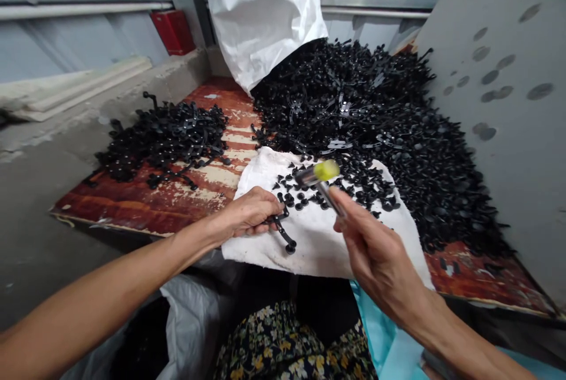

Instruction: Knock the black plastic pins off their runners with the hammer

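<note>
My left hand (256, 213) pinches a black plastic bracket (283, 227) with jointed arms and round feet, held low over a white cloth (318, 250). A small hammer (328, 194) is gripped by its metal handle in my right hand (371, 238). Its head, yellow at one end, is blurred and tilted above the cloth, apart from the bracket. Many loose black round-headed pieces (360, 182) lie scattered across the cloth's far half, just beyond both hands.
A big heap of black parts (367, 97) fills the back and right of the worn red board (212, 185). A smaller pile of jointed brackets (168, 138) sits at left. A white sack (265, 15) leans at the back; a grey panel (522, 150) stands at right.
</note>
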`<act>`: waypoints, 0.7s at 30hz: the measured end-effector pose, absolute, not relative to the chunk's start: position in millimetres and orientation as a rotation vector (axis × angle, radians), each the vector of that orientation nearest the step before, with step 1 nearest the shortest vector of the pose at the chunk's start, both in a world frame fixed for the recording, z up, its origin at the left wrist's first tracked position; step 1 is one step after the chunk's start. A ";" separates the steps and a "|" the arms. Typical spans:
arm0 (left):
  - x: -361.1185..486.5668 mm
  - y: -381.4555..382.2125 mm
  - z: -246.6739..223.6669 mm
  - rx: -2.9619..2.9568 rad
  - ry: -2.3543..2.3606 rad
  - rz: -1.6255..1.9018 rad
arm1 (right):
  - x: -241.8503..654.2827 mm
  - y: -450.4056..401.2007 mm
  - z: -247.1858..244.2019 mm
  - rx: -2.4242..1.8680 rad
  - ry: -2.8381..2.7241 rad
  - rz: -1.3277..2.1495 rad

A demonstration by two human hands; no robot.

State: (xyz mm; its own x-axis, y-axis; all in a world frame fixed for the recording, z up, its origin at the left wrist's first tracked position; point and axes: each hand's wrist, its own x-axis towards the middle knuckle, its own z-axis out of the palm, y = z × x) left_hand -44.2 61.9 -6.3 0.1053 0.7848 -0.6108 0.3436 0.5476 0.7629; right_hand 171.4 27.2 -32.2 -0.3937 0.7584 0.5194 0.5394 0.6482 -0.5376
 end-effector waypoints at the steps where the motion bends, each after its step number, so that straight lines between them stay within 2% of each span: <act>1: -44.1 61.9 -6.8 1.027 1.496 0.425 | 171.5 27.0 -32.5 -1.016 -2.080 0.369; 11: -45.7 61.5 -9.6 1.172 1.550 0.364 | 170.8 27.9 -31.9 -1.096 -2.165 0.567; 16: -49.5 52.2 -2.0 1.319 1.366 0.429 | 168.9 30.1 -19.6 -1.178 -1.811 0.884; 21: -43.4 42.3 4.9 1.603 1.061 0.315 | 156.0 33.1 -26.2 -1.108 -1.576 1.284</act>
State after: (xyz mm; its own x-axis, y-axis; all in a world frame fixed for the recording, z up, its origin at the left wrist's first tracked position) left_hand -43.4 42.3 4.9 0.5585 0.7635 -0.3244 0.4632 0.0373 0.8855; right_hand 156.0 33.1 -26.2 -0.2934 0.9544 0.0550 0.1388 0.0995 -0.9853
